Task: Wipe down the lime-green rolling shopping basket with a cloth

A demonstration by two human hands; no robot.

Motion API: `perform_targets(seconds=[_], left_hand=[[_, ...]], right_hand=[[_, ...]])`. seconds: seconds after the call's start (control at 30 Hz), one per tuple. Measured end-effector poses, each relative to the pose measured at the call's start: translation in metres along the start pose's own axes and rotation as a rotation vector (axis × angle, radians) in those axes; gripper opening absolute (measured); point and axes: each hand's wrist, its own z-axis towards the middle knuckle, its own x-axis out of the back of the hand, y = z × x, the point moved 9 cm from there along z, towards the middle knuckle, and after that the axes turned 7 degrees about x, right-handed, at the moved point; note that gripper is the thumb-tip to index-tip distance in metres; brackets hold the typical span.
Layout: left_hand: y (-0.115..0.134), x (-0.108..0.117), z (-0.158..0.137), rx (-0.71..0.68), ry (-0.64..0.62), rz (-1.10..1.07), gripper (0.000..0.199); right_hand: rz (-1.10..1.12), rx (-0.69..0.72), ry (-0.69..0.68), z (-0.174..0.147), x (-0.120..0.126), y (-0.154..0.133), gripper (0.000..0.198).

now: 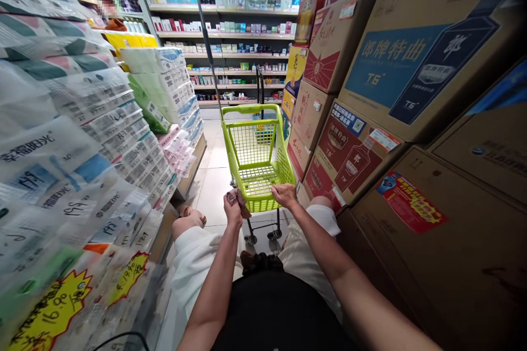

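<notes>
Arms outstretched, your left hand [233, 209] clutches a brownish bundle [237, 196]; your right hand [285, 196] curls at the green cart [257, 174], grip unclear.

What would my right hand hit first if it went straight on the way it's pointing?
Probably the green cart basket: your right hand is at its near corner, pointing inward, though exact contact is unclear.

Just one view, worn on the head, facing twelve o'clock and tipped down: green cart [258, 174] near, shelves [230, 36] farther beyond, black top [284, 312] close at six.
</notes>
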Motion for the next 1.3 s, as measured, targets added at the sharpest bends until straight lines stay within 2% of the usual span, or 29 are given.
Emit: perform_targets(seconds=[0.1, 0.23, 0.33, 0.43, 0.5, 0.57, 0.63, 0.73, 0.83, 0.93, 1.0, 1.1, 1.2, 1.3], left_hand=[[0.037, -0.019, 0.002, -0.224, -0.083, 0.137, 0.032], [0.080, -0.063, 0.008, -0.478, -0.203, 0.579, 0.041], [0.099, -0.089, 0.027, -0.553, -0.216, 0.798, 0.039], [0.112, -0.103, 0.054, -0.531, -0.179, 0.890, 0.034], [0.117, -0.104, 0.065, -0.501, -0.162, 0.895, 0.032], [0.114, -0.097, 0.060, -0.489, -0.173, 0.883, 0.033], [0.102, -0.083, 0.038, -0.495, -0.202, 0.869, 0.038], [0.077, -0.060, -0.009, -0.546, -0.254, 0.843, 0.052], [0.065, -0.056, -0.038, -0.626, -0.296, 0.835, 0.056], [0.072, -0.076, -0.024, -0.618, -0.294, 0.881, 0.050], [0.084, -0.087, 0.001, -0.575, -0.232, 0.912, 0.045], [0.096, -0.093, 0.027, -0.535, -0.150, 0.945, 0.042], [0.093, -0.088, 0.027, -0.544, -0.176, 0.955, 0.044], [0.085, -0.078, 0.017, -0.544, -0.181, 0.938, 0.044]], right_hand=[[-0.001, 0.004, 0.011, -0.002, 0.002, 0.006, 0.043], [0.005, 0.014, 0.024, -0.002, 0.002, 0.008, 0.043], [0.007, 0.031, 0.029, 0.001, 0.001, 0.007, 0.040], [0.003, 0.048, 0.033, 0.004, 0.001, 0.004, 0.038], [0.001, 0.056, 0.039, 0.006, 0.000, 0.002, 0.038], [0.004, 0.054, 0.049, 0.007, -0.001, 0.002, 0.039], [0.013, 0.048, 0.060, 0.007, -0.002, 0.004, 0.039], [0.032, 0.043, 0.077, 0.004, -0.002, 0.008, 0.038], [0.040, 0.046, 0.086, 0.001, 0.000, 0.013, 0.038], [0.032, 0.058, 0.084, 0.000, 0.002, 0.016, 0.039], [0.024, 0.066, 0.081, 0.002, 0.004, 0.017, 0.038], [0.018, 0.074, 0.075, 0.007, 0.007, 0.018, 0.038], [0.023, 0.066, 0.077, 0.008, 0.008, 0.010, 0.038], [0.031, 0.036, 0.099, 0.002, 0.006, -0.017, 0.034]])
